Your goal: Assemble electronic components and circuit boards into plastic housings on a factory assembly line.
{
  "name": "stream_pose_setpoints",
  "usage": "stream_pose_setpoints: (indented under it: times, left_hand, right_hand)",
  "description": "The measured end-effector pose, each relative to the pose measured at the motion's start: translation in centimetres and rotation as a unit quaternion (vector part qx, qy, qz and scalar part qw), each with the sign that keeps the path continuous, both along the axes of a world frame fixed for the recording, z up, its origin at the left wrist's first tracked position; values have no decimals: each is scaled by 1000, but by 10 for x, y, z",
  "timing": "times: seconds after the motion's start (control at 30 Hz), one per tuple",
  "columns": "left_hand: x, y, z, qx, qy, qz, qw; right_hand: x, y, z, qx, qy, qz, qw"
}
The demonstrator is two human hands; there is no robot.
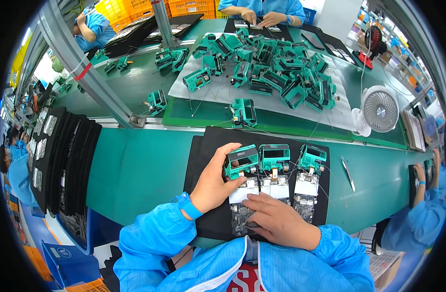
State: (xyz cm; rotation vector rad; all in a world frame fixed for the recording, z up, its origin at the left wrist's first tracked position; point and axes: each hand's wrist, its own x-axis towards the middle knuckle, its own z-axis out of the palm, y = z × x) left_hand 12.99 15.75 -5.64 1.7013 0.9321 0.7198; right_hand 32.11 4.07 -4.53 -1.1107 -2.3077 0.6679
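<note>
On a black foam mat lie three circuit boards in a row, each with a green plastic housing at its far end. My left hand grips the leftmost green housing, thumb on its near edge and fingers round its left side. My right hand rests palm down, fingers extended onto the left circuit board and partly hiding it and the middle one. The middle housing and right housing stand untouched, thin wires beside them. White sheets or labels cover part of each board.
Metal tweezers lie right of the mat. Beyond, many green housings pile on a white sheet. A white fan stands at right. Black trays are stacked at left, near a metal post. Co-workers sit opposite and on both sides.
</note>
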Motion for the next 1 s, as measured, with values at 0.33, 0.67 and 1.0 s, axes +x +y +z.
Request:
stream_pose_setpoints:
  times: [0.33, 0.67, 1.0]
  left_hand:
    - [3, 0, -5, 130, 14, -20, 991]
    - [2, -3, -13, 183, 11, -29, 983]
    - [-1, 4, -9, 171, -7, -50, 984]
  right_hand:
    - [2, 1, 1, -4, -8, 2, 1000]
    - [15, 42, 14, 15, 21, -89, 996]
    - [-4, 64, 6, 158, -149, -71, 974]
